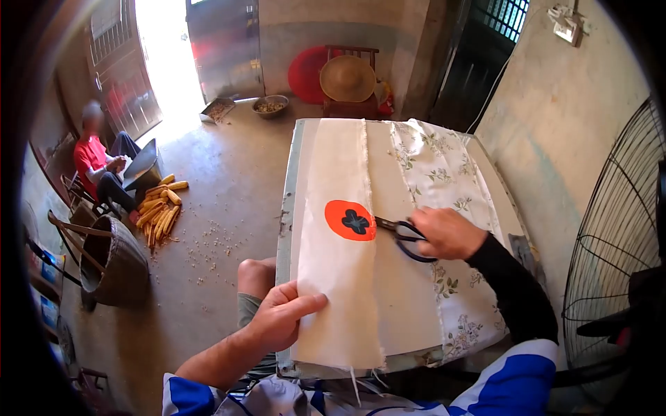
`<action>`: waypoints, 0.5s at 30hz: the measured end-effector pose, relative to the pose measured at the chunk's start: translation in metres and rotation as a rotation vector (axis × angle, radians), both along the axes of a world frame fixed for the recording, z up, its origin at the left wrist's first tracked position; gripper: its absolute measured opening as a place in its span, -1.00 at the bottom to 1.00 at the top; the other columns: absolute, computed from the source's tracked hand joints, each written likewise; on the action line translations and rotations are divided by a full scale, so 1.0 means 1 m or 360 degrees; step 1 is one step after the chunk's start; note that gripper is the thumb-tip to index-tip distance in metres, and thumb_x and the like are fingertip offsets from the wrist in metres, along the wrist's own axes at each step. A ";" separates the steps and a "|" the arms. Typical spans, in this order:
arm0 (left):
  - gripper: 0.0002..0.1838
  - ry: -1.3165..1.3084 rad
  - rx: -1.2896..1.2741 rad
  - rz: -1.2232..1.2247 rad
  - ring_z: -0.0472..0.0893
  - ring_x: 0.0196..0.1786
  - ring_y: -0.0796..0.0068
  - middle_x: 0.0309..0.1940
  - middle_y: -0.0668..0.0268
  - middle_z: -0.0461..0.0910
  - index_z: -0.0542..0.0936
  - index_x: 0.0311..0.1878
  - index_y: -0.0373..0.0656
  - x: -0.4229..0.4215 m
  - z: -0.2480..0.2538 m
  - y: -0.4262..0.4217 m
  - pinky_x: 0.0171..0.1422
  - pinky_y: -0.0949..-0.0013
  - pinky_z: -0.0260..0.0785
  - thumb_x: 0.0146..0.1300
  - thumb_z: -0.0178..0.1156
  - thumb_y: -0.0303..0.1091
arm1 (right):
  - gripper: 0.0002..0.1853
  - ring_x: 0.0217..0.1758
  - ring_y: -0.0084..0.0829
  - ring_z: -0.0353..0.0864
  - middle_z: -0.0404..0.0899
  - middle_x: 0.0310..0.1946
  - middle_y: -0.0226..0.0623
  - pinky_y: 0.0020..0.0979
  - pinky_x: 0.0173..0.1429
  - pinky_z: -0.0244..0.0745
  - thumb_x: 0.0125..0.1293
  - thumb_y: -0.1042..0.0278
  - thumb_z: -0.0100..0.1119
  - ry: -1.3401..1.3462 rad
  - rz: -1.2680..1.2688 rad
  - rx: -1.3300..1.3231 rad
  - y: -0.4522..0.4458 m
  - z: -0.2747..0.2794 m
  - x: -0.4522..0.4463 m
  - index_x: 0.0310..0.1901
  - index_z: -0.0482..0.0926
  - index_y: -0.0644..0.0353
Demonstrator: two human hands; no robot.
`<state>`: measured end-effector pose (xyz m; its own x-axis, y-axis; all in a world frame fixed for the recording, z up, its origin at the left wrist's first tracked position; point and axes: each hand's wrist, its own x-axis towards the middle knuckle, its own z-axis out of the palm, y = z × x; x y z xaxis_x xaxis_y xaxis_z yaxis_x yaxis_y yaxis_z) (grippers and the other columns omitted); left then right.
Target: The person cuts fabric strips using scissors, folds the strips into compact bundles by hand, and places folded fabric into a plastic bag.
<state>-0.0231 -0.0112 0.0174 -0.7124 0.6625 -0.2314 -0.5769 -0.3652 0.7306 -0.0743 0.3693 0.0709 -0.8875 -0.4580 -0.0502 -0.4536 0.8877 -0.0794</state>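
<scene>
A long white cloth strip [336, 291] lies along the table's left side, with an orange round motif [338, 220] with a dark centre on it. My left hand [281, 317] pinches the strip's left edge near the bottom. In my right hand [447, 234] are dark-handled scissors [409, 239], their blades pointing left at the strip's frayed right edge, beside the motif. Part of the blades is hidden at the cloth. To the right lies white cloth with a floral print [461, 322], partly under my right forearm.
The table [286, 215] has a worn edge. A large fan [614, 243] stands at the right. At the left, a seated person in red [90, 156] is near corn cobs [163, 208] and a basket [118, 267]. A chair with a straw hat [348, 78] is behind.
</scene>
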 end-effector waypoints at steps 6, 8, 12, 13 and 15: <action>-0.61 -0.0087 -0.0160 -0.0164 0.76 0.15 0.49 0.16 0.23 0.77 0.61 0.39 -0.31 0.012 -0.005 0.002 0.31 0.31 0.64 0.61 0.30 -0.37 | -0.74 -0.08 0.17 0.66 0.61 -0.22 0.09 0.04 0.06 0.59 0.21 0.35 0.28 0.0007 -0.0289 -0.0020 0.026 0.061 0.045 -0.16 0.53 0.35; -0.59 -0.0022 -0.0260 -0.0223 0.75 0.15 0.53 0.16 0.24 0.77 0.60 0.40 -0.31 0.017 -0.006 -0.001 0.30 0.34 0.64 0.62 0.30 -0.34 | -0.73 -0.12 0.12 0.65 0.62 -0.24 0.06 -0.01 0.02 0.58 0.24 0.34 0.31 0.0110 -0.0328 -0.0085 0.030 0.069 0.037 -0.12 0.55 0.34; -0.59 0.0059 -0.0412 -0.0306 0.74 0.14 0.56 0.15 0.26 0.77 0.59 0.40 -0.32 0.023 0.001 -0.004 0.27 0.37 0.64 0.63 0.28 -0.31 | -0.71 -0.17 0.06 0.65 0.61 -0.22 0.03 -0.06 -0.05 0.55 0.30 0.34 0.37 0.0446 -0.0196 -0.0257 0.026 0.051 -0.023 -0.07 0.57 0.34; -0.59 0.0071 -0.0450 -0.0318 0.74 0.14 0.57 0.15 0.26 0.77 0.59 0.40 -0.33 0.023 0.005 -0.004 0.26 0.38 0.64 0.63 0.28 -0.31 | -0.70 -0.13 0.08 0.65 0.60 -0.20 0.05 -0.05 -0.02 0.55 0.32 0.33 0.36 0.0547 -0.0151 -0.0272 0.022 0.038 -0.046 -0.06 0.56 0.34; -0.59 0.0098 -0.0501 -0.0352 0.74 0.14 0.57 0.15 0.27 0.77 0.58 0.40 -0.33 0.022 0.005 -0.005 0.26 0.38 0.63 0.64 0.27 -0.31 | -0.70 -0.03 0.13 0.64 0.60 -0.14 0.07 -0.01 0.08 0.55 0.33 0.33 0.37 0.0689 -0.0135 -0.0292 0.007 0.015 -0.096 -0.05 0.55 0.33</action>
